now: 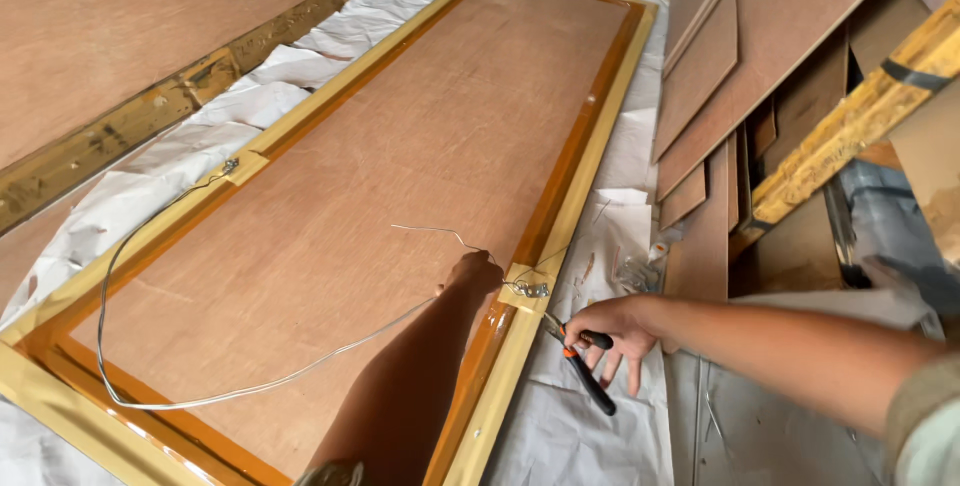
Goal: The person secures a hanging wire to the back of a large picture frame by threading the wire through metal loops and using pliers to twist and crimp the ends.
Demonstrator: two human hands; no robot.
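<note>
A thin metal wire (250, 386) sweeps in a long loop over the plywood back (400, 166) of a large framed panel lying flat; one end is tied to a small fitting (231, 165) on the far rail of the gold frame (600, 116), the other runs to a metal bracket (530, 289) on the near rail, with a kinked loose tail rising beside the left fingers; the left hand (474, 273) sits on the plywood just beside that bracket, fingers curled together and pinching the wire; the right hand (615, 331) lies just outside the frame, fingers wrapped round the black and orange handles of pliers (580, 361), the tool's nose pointing at the bracket; crumpled white sheeting (590, 416) lies under the frame; beyond the right fingers, brown board offcuts (740, 76) lean in a stack.
</note>
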